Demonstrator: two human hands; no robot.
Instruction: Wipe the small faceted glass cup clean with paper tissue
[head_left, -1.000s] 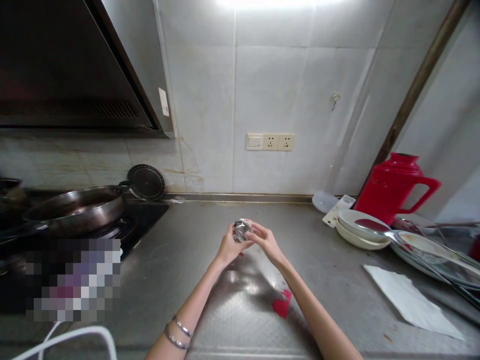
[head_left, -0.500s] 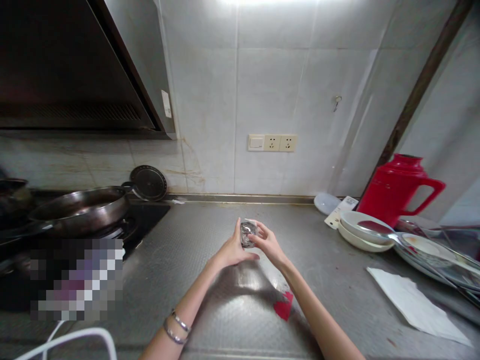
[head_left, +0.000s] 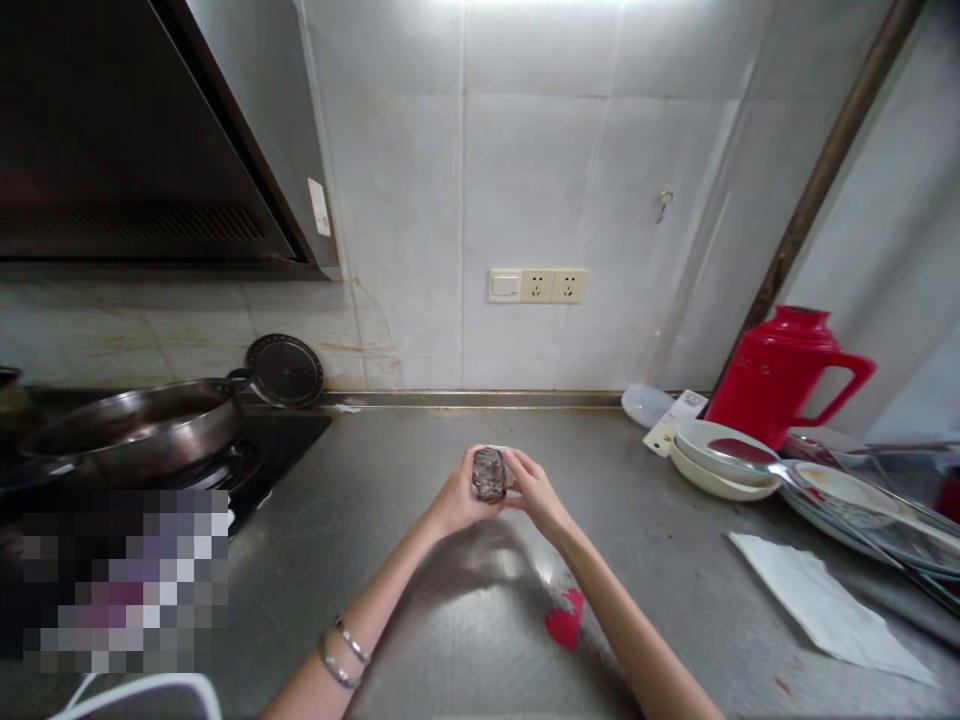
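Between my two hands, above the middle of the steel counter (head_left: 360, 500), is a small rounded block (head_left: 490, 475), dark brown-grey with a crinkled, shiny surface like a wrapper. What it is exactly I cannot make out. My left hand (head_left: 459, 497) is wrapped round its left side and underside, thumb upright along the edge. From the right, my right hand (head_left: 534, 490) grips it with thumb and fingers at its right edge. A torn red scrap (head_left: 565, 620) lies on the counter below, near my right forearm.
On the left, a steel pan (head_left: 142, 425) sits on the black stove (head_left: 289, 440), with a round dark disc (head_left: 285, 370) behind. To the right stand a red thermos jug (head_left: 776, 375), stacked bowls (head_left: 724, 480) and plates (head_left: 817, 515). A white paper sheet (head_left: 825, 605) lies in front.
My fingers have shifted on the block, and my right fingers no longer cover its face. It now shows flat toward me, slightly lower. The view has turned slightly right.
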